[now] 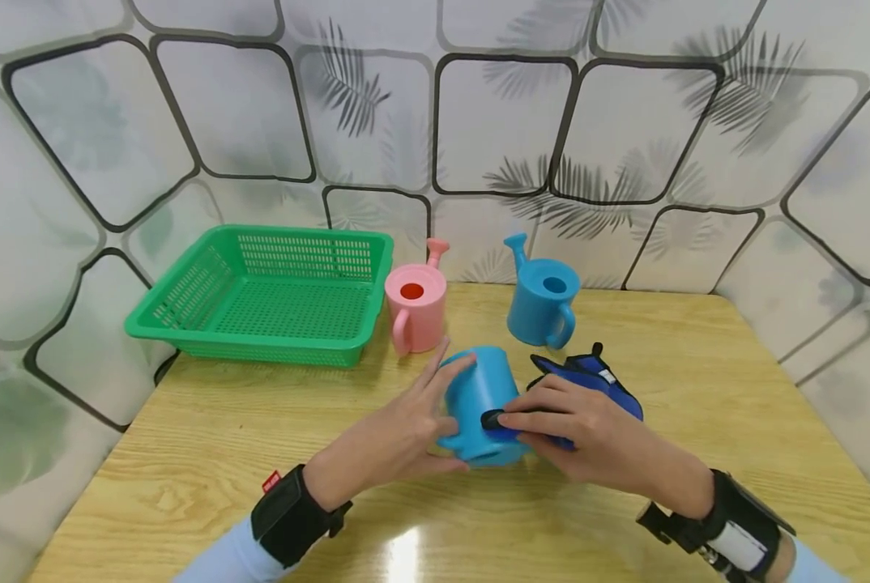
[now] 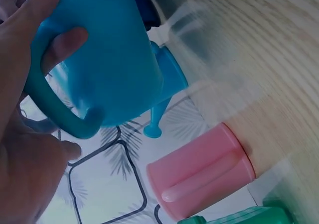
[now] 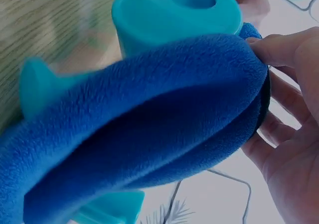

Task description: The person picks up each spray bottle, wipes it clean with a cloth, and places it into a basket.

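Right hand (image 1: 581, 425) hides part of the cloth (image 1: 622, 394), its label (image 1: 607, 376) too small to read; 2 near sleeves (image 1: 232, 557) are cut off.

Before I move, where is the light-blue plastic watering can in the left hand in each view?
Head: the can, tipped, just below centre.
Left wrist: the can, upper left, handle showing.
Right wrist: the can, top centre, round opening showing.
Shared landmark: the dark-blue fuzzy cloth, at the can's right in head, top edge in left wrist, foreground in right wrist.
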A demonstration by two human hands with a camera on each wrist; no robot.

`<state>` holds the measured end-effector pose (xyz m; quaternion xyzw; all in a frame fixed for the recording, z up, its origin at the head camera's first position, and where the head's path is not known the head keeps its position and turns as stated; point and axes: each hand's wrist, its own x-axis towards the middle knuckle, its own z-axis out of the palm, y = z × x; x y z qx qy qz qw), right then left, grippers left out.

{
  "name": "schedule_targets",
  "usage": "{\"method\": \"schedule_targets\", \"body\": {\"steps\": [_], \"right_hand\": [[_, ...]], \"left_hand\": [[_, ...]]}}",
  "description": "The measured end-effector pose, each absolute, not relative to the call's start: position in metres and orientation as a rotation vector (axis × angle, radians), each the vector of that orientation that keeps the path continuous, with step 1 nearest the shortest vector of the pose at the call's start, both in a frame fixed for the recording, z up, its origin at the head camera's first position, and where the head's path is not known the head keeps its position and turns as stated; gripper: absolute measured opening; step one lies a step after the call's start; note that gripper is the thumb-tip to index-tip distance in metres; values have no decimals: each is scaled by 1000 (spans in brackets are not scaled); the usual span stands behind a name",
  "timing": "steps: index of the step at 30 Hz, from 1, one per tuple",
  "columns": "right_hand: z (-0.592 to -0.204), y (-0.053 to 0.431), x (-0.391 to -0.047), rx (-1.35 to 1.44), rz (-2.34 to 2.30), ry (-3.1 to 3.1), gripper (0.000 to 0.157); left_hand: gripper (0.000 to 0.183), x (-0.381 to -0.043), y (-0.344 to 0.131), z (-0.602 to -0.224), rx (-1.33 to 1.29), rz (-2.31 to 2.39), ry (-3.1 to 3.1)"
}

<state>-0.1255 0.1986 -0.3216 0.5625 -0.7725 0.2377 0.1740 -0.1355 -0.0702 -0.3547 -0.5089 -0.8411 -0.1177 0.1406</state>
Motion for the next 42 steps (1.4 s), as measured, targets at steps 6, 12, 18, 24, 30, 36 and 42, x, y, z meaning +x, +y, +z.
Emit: {"method": "schedule_targets", "body": {"steps": [6,12,18,24,30,36,42], "right_hand": [[-327,203,-132,1568,677,-2324,28],[-335,203,-134,1567,680,-2382,31],[-338,202,-130,1530,674,-2427,43],[-338,200,-129,1553,680,-2344,38],[-327,206,-143,1393,637,-2233,33],[-325,206,-142,1366,651,-2205,42],[-326,199,-127,1491,669,-2204,25]], "left_hand": [[40,-136,-79,-360,-1418,-421,-2615],[45,-140,-84,-367,-1381,-329,-2754],[50,-143,-82,-378,-1365,-313,-2702],[52,-146,-77,-384,-1518,-314,-2542],[51,-144,-72,-377,-1557,-362,-2449],[51,-148,-74,-371,-1552,-424,-2407],[53,-150,-79,-374,-1517,-463,-2474]]}}
